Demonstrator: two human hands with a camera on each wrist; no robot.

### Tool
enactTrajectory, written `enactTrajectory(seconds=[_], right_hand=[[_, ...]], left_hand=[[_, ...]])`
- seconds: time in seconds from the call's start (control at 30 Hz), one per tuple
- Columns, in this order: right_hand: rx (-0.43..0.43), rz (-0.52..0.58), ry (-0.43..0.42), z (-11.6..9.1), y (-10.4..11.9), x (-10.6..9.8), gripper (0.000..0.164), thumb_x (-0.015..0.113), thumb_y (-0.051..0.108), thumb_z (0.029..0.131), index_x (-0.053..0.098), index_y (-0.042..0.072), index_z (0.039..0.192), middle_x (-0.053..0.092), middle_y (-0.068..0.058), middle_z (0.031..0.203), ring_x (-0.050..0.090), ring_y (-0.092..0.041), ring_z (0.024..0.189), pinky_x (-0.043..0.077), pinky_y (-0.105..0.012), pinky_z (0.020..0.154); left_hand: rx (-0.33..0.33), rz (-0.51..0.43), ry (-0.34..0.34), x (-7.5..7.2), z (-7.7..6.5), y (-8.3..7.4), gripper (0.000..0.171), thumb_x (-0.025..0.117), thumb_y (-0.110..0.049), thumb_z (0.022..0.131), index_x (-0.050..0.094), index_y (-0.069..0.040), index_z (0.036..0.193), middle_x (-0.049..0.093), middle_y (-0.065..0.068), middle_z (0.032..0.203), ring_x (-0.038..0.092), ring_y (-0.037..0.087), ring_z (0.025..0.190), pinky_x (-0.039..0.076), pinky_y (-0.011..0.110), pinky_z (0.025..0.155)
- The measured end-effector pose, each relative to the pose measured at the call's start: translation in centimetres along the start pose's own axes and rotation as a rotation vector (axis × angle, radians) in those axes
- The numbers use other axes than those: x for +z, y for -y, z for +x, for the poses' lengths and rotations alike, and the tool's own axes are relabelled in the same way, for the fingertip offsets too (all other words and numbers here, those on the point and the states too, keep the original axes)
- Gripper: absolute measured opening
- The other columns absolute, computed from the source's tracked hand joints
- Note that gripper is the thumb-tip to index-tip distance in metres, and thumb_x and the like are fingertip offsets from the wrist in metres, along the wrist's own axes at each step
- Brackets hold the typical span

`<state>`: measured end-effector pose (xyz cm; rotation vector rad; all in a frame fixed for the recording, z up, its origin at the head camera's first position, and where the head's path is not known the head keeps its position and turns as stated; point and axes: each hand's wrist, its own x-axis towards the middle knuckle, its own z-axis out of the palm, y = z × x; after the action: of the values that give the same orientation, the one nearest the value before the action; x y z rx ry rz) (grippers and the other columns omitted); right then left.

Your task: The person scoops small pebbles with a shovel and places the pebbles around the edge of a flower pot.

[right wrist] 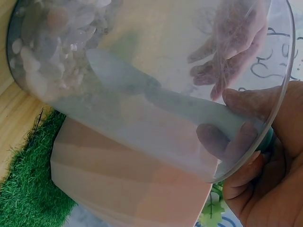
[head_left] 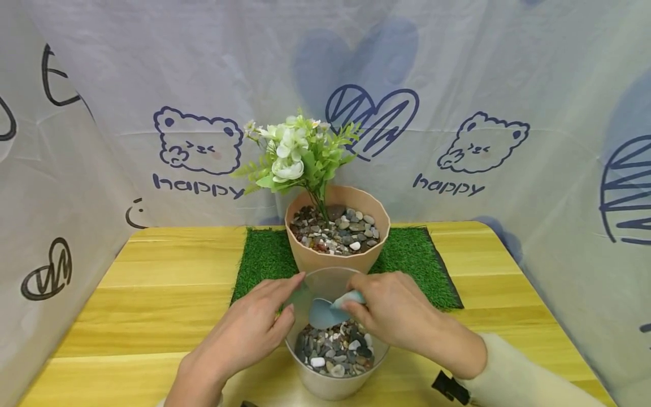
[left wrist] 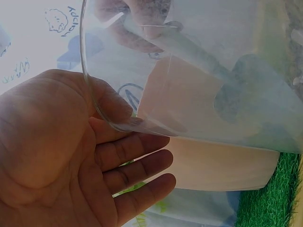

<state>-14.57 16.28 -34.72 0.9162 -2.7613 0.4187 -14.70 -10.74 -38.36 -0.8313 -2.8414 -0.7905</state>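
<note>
A clear plastic bucket [head_left: 330, 390] stands on the table, with mixed pebbles [head_left: 335, 353] in its bottom. My left hand [head_left: 259, 314] holds its left rim, thumb and fingers on either side of the wall; in the left wrist view the other fingers [left wrist: 142, 177] stretch loosely outside. Curled round the handle of a small blue-green shovel [head_left: 325, 315], my right hand [head_left: 394, 308] is at the bucket's right rim. The shovel tilts down inside the bucket, its blade near the pebbles. Through the clear wall the right wrist view shows the shovel's handle [right wrist: 189, 106].
Behind the bucket, a peach flowerpot [head_left: 335, 263] stands on a green artificial grass mat [head_left: 422, 271]. It holds pebbles and an upright bunch of white flowers [head_left: 290, 147] with green leaves. A printed cloth [head_left: 305, 68] hangs around the wooden table [head_left: 152, 294].
</note>
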Motion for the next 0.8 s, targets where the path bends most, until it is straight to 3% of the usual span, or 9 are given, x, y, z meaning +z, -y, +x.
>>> enactTrajectory(seconds=[0.43,0.8], right_hand=[[-0.024,0.002,0.007,0.04,0.39,0.19,0.018,0.079,0.03,0.094,0.068,0.017,0.09,0.056,0.013,0.066,0.043,0.001,0.052,0.036,-0.017,0.046],[-0.063,0.068,0.042,0.07,0.63,0.2,0.015,0.079,0.028,0.095,0.073,0.015,0.095,0.06,0.014,0.07,0.047,0.003,0.056,0.041,-0.015,0.05]], left_hand=[[0.016,0.007,-0.011,0.04,-0.02,0.09,0.055,0.056,-0.027,0.107,0.047,-0.018,0.16,0.06,0.001,0.153,0.057,0.019,0.139,0.05,0.045,0.116],[-0.002,-0.004,0.002,0.01,0.08,-0.01,0.055,0.055,-0.025,0.107,0.047,-0.019,0.161,0.06,-0.001,0.153,0.057,0.019,0.139,0.051,0.046,0.116]])
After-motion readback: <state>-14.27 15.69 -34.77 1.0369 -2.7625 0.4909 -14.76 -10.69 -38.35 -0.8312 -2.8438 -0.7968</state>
